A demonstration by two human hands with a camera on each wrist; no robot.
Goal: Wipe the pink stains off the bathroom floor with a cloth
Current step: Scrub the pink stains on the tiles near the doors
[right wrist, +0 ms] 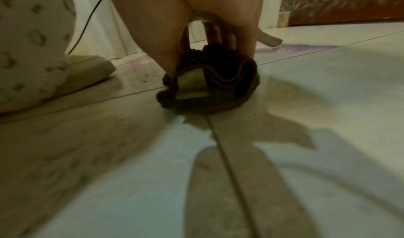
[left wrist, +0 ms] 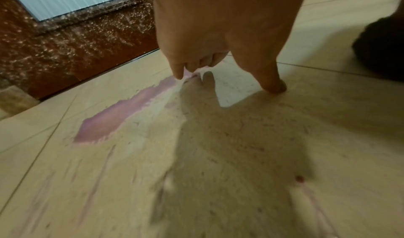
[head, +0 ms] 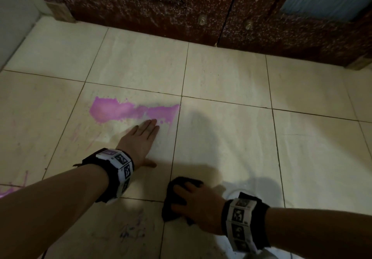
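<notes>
Head view showed you crouched over the tiled floor, with the big pink stain lying up and to the left of both your hands, on the tile whose far right corner it nearly reached. Its long axis ran side to side, roughly parallel to the dark speckled door along the floor's far edge. Your left hand was the nearer one: it lay flat on that same tile, fingers straight and close together, fingertips just short of the stain's near edge. It held nothing and seemed only to brace you.

Your right hand sat well apart from the stain, near the floor's front edge, close to a grout line. Its fingers were curled over the dark cloth, pressing it to the tile. So the reach you needed looked forward and leftward, across the grout line.

The cloth was thick, nubby and bunched in folds, with a pale tag showing in the right wrist view. The stain looked flat and matte, ragged at the edges, with faint pink streaks trailing toward you. The tiles were pale, smooth and slightly glossy. A smaller pink smear sat at the floor's left edge, not yet cleaned.
</notes>
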